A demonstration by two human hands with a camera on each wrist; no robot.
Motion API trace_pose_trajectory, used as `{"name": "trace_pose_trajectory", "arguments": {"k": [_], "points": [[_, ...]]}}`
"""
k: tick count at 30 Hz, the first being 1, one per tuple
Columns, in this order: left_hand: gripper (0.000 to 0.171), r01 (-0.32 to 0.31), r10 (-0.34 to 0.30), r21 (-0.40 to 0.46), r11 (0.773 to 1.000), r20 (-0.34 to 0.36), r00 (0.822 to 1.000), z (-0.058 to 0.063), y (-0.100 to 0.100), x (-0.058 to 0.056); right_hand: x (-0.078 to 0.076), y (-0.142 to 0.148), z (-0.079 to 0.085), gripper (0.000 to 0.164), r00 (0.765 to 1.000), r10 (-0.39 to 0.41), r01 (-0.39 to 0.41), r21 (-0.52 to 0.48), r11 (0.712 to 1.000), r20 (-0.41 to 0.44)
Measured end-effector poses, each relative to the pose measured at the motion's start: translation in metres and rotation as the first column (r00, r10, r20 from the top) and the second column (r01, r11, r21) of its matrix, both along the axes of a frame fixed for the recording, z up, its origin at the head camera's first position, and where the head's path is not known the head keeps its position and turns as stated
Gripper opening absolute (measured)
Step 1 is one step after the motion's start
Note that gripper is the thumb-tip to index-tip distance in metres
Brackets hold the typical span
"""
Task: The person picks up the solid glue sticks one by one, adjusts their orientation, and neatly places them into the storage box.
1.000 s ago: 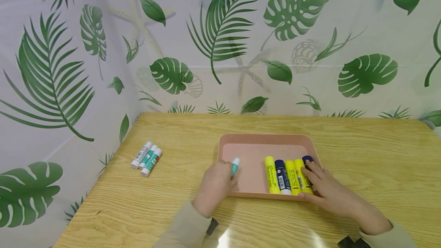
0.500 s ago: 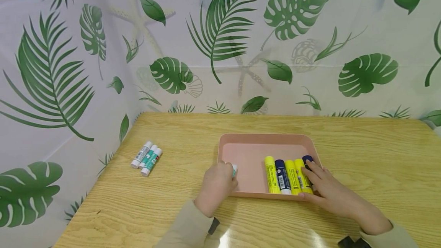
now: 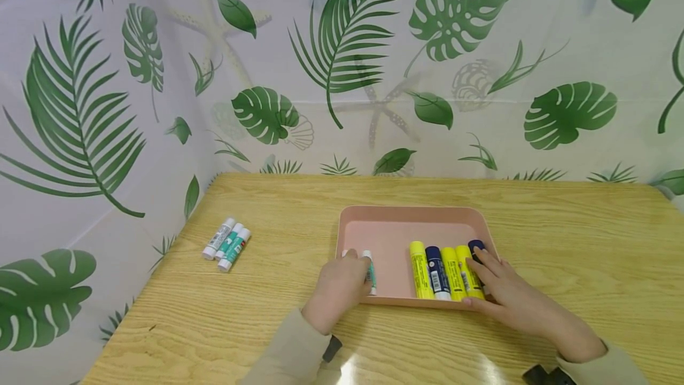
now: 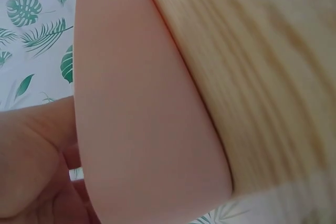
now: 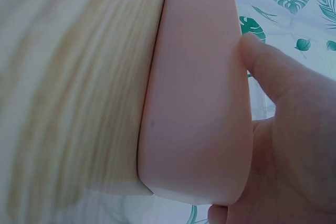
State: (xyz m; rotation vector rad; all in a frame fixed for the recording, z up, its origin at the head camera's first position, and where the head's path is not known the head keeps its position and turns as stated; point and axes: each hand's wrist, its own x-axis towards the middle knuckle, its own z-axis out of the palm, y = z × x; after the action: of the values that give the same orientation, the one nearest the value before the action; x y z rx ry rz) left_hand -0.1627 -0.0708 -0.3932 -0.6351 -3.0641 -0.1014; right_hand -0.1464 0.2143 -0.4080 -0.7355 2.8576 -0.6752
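In the head view my left hand point(image 3: 342, 284) reaches over the front left of a pink tray point(image 3: 392, 232), fingers bent down inside. A green-and-white glue stick point(image 3: 370, 273) lies in the tray along the thumb side of this hand, which partly covers it. A small white end shows beside the index fingertip. My right hand point(image 3: 513, 299) rests over the right end of a row of yellow glue sticks point(image 3: 421, 272) and dark blue glue sticks point(image 3: 437, 272), fingers spread over the last ones. Its thumb point(image 5: 254, 48) lies at the tray's rim in the right wrist view.
Several small white-capped glue sticks point(image 3: 234, 249) lie side by side on the wooden table point(image 3: 278, 212), left of the tray. Leaf-patterned cloth point(image 3: 320, 64) hangs behind the table and along its left side.
The green-and-white glue stick, tilted in my left hand's grip before, now lies lower in the tray, nearly parallel to the row, beside the loosened fingers. The right hand stays in place.
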Motion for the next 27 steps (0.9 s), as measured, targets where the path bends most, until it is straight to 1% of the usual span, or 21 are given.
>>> {"name": "trace_pose_trajectory", "arguments": {"k": [2, 6, 9, 13, 16, 20, 27], "points": [[0.016, 0.036, -0.036, -0.014, 0.999, -0.006, 0.999, -0.0008, -0.0004, 0.0000, -0.0002, -0.0003, -0.0001, 0.075, 1.000, 0.000, 0.000, 0.001, 1.000, -0.002], [0.014, 0.088, -0.087, 0.008, 0.996, -0.037, 0.995, -0.0030, -0.0020, -0.0005, -0.0005, -0.0003, -0.0004, 0.075, 1.000, 0.000, 0.000, -0.002, 1.000, 0.000], [0.014, 0.095, -0.094, 0.023, 0.995, -0.045, 0.995, -0.0037, -0.0025, -0.0011, -0.0007, -0.0002, -0.0004, 0.075, 1.000, -0.002, 0.002, -0.008, 1.000, 0.005], [0.014, 0.104, -0.103, 0.013, 0.995, -0.050, 0.993, -0.0041, -0.0030, -0.0014, -0.0008, 0.0000, -0.0003, 0.075, 1.000, -0.002, 0.002, -0.009, 1.000, 0.009], [0.013, 0.115, -0.115, -0.003, 0.993, -0.072, 0.991, -0.0046, -0.0035, -0.0017, -0.0008, 0.0002, -0.0003, 0.075, 1.000, -0.003, 0.003, -0.012, 1.000, 0.013], [0.012, 0.106, -0.107, -0.011, 0.994, -0.080, 0.991, -0.0053, -0.0042, -0.0021, -0.0006, 0.0004, -0.0003, 0.074, 1.000, -0.005, 0.005, -0.017, 1.000, 0.018], [0.010, 0.057, -0.057, -0.003, 0.998, 0.008, 0.998, -0.0044, -0.0036, -0.0019, -0.0007, 0.0002, -0.0002, 0.074, 1.000, -0.004, 0.004, -0.021, 1.000, 0.020]]}}
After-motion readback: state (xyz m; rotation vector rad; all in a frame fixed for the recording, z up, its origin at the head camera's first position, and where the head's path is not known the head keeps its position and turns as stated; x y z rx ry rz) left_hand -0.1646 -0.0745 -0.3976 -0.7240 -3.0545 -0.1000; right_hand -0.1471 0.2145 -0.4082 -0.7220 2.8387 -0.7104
